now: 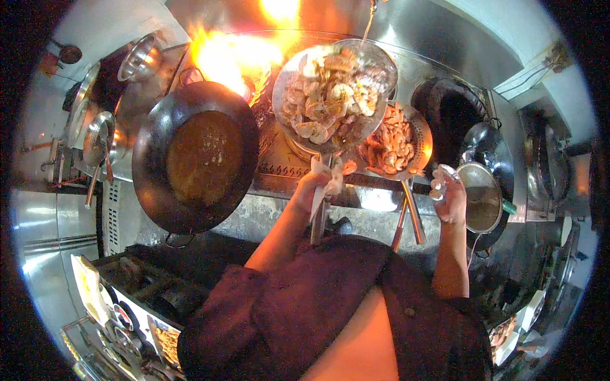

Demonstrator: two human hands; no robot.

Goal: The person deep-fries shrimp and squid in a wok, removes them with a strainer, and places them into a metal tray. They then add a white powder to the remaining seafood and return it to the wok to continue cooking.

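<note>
My left hand (321, 185) is closed around the metal handle of a large round strainer or pan (281, 105), with a pale cloth at the grip. It is heaped with shell-on shrimp (329, 105). Below and to its right, orange cooked shrimp (393, 143) lie in a perforated metal strainer (421, 140); its handle points towards me. My right hand (448, 195) is raised beside a round fine-mesh sieve (479, 195). Its fingers are curled and look pale or coated; whether they hold something small is unclear. A thin stream (368, 24) runs down at the heaped strainer's far edge.
Tall flames (233, 52) burn at the back left, behind a big dark wok (195, 157) holding brownish liquid. Another dark wok (448, 105) stands at right. A steel bowl (139, 57) and a ladle (99, 138) lie at left. Food containers (164, 340) stand behind me.
</note>
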